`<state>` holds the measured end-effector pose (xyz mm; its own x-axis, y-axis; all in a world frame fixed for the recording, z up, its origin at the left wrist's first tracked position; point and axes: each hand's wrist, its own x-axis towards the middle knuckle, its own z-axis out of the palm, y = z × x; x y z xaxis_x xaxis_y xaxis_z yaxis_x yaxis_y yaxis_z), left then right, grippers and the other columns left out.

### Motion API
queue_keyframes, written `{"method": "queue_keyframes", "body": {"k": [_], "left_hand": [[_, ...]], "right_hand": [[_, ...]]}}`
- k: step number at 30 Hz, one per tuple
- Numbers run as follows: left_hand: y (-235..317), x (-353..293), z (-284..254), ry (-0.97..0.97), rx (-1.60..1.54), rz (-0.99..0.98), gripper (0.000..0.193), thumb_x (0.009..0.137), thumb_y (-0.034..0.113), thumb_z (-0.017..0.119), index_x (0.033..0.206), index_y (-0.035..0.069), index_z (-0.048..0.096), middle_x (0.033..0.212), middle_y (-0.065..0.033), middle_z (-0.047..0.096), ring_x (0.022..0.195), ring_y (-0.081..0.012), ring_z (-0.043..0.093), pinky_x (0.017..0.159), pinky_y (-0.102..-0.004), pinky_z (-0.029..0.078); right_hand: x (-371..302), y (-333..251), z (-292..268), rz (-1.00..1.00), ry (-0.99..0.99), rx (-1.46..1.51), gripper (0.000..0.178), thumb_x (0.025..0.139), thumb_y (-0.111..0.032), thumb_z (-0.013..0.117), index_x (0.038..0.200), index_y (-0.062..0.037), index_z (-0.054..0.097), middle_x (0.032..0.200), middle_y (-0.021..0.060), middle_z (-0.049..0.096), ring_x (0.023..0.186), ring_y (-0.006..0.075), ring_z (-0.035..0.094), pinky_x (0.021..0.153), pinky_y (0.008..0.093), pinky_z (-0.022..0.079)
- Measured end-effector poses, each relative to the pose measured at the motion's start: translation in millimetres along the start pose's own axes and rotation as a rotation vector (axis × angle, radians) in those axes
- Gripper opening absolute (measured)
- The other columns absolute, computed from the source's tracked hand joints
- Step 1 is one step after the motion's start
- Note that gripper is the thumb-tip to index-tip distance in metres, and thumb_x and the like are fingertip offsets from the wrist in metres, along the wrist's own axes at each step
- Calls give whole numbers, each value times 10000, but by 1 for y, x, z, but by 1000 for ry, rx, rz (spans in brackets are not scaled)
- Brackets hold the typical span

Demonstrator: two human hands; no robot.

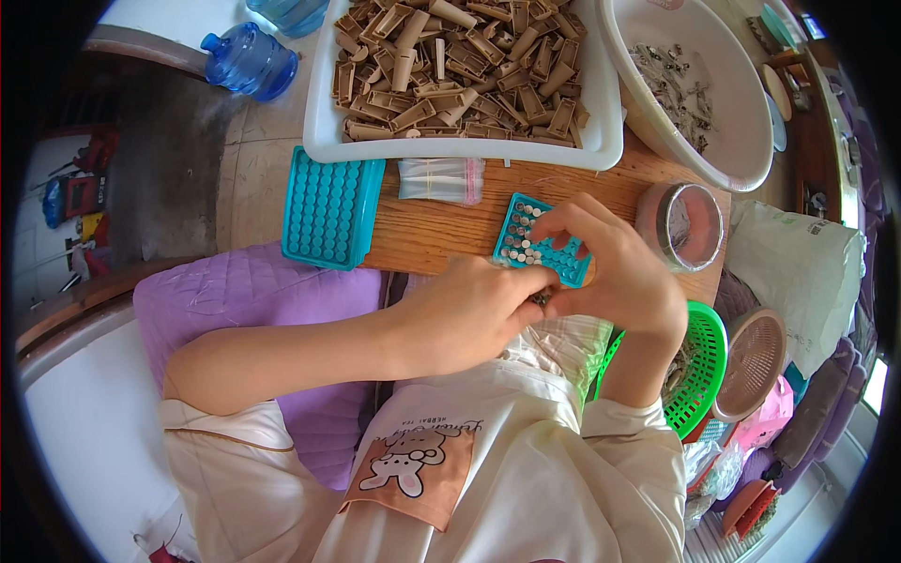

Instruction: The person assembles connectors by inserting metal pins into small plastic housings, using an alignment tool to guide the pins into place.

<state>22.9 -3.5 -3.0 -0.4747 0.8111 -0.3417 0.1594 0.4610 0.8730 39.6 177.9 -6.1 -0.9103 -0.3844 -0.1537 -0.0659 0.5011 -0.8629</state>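
Note:
My left hand [479, 305] is closed near the table's front edge, its fingertips pinched around something small and dark that is mostly hidden. Just right of it, my right hand [615, 263] arches over a small teal tray [568, 275], fingers curled apart from the thumb. The right thumb is close to the left fingertips. Rows of round hollows fill this tray, and small silvery round pieces [514, 241] sit in several of them on its left side. Part of the tray is covered by my right fingers.
A stack of teal trays [330, 211] and a clear plastic bag [441, 180] lie left on the wooden table [422, 235]. Behind are a white bin [460, 150] of brown plastic pieces and a white basin [741, 159]. A clear round container [680, 225] and green basket [710, 366] are right.

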Motion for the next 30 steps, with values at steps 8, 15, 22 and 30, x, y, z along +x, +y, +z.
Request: {"method": "queue_keyframes", "body": {"k": [8, 15, 22, 30], "left_hand": [[-1, 7, -10, -2, -629, -115, 252, 830, 41, 430, 1073, -14, 465, 914, -96, 557, 756, -85, 543, 701, -222, 462], [-5, 8, -12, 2, -677, -159, 260, 858, 64, 410, 1107, -8, 434, 987, -112, 530, 832, -111, 540, 755, -242, 461], [-8, 9, -14, 246, -720, 59, 279, 889, 95, 392, 1160, 30, 405, 1022, -73, 519, 881, -125, 542, 778, -252, 452], [6, 7, -17, 532, -521, 156, 284, 885, 75, 399, 1160, 9, 429, 958, -47, 548, 843, -60, 481, 748, -201, 393]], "right_hand": [[101, 71, -38, -202, 303, -704, 148, 671, -56, 576, 816, -77, 589, 835, 64, 525, 853, 240, 515, 729, 335, 439], [124, 85, -36, -398, 236, -968, 128, 704, -44, 545, 817, -84, 589, 966, 71, 515, 963, 234, 477, 811, 320, 404], [75, 36, -33, -98, 428, 165, 186, 781, -29, 476, 963, -27, 516, 960, 85, 556, 871, 176, 542, 748, 256, 427], [-1, 2, 27, -184, 532, 361, 267, 810, 20, 431, 1068, 20, 502, 886, 49, 513, 774, 100, 473, 726, 195, 397]]}}
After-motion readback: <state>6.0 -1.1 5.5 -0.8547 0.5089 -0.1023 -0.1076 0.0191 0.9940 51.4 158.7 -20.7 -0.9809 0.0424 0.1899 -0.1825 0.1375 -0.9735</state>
